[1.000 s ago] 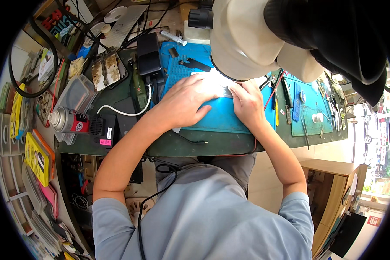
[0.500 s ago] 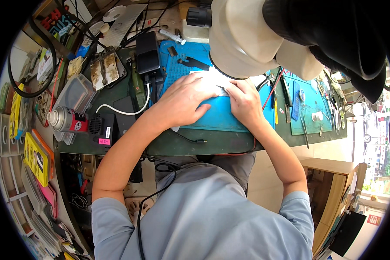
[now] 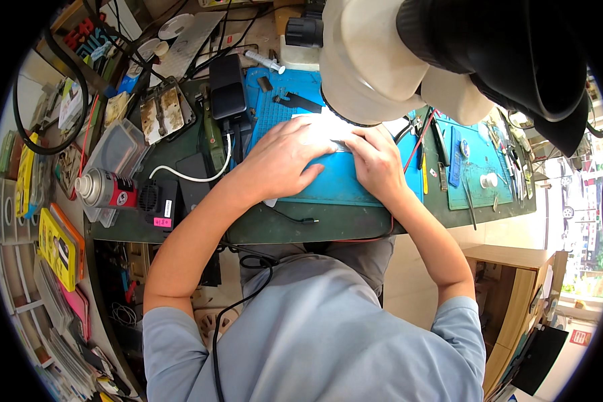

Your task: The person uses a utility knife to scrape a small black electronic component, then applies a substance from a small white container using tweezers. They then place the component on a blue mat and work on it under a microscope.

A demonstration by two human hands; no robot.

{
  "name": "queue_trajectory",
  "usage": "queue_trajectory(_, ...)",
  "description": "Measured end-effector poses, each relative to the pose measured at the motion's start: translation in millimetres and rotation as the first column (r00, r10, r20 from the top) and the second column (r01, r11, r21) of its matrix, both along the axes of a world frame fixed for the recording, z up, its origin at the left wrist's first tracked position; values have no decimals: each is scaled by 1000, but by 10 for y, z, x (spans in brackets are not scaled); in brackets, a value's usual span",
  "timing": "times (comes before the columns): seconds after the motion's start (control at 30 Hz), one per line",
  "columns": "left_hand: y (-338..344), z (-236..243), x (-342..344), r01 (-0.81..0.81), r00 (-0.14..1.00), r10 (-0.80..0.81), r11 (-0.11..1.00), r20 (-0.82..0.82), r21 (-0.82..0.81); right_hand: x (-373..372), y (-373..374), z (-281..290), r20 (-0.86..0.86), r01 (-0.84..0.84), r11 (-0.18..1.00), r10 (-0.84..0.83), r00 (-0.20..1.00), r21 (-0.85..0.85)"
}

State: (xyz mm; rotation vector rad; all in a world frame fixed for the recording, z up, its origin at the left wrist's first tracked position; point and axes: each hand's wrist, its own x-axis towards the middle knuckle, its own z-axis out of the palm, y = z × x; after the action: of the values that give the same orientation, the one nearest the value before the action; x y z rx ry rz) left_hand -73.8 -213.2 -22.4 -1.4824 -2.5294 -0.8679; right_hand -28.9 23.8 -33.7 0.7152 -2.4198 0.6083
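Under the white microscope (image 3: 368, 63), both hands meet over a blue work mat (image 3: 328, 177) in strong glare. My left hand (image 3: 288, 151) reaches in with its fingers bent over a small greyish piece (image 3: 340, 145); its thumb stands apart, toward me. From the other side, my right hand (image 3: 378, 159) has its thumb and fingers closed together at the same piece. The glare washes out the fingertips, and the microscope hides part of the area. What kind of piece this is cannot be made out.
Left of the mat stand a black box-shaped device (image 3: 228, 87), a spray can (image 3: 106, 189) and a clear plastic box (image 3: 120, 151). A syringe (image 3: 264, 61) lies behind. To the right are tweezers (image 3: 470, 204), a blue strip-shaped tool (image 3: 455, 156) and a second mat (image 3: 479, 167).
My right fingertips have shifted slightly at the small piece. My left hand stays almost still, and the whole view has moved a little.
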Motion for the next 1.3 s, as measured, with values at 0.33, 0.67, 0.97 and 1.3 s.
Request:
queue_trajectory(0.33,-2,-5,-15,19,1000,-19,1000,13,-6,12,10,-10,5,3,1000,-3,1000,-23)
queue_trajectory(0.67,-5,-14,-12,17,1000,-18,1000,3,16,41,30,-43,45,-12,1000,11,999,17)
queue_trajectory(0.97,-12,-13,-15,21,1000,-21,1000,17,8,55,35,-16,47,4,1000,-5,999,8)
queue_trajectory(1.3,-8,14,-9,17,1000,-17,1000,23,-2,18,46,-19,36,16,998,-14,999,-57)
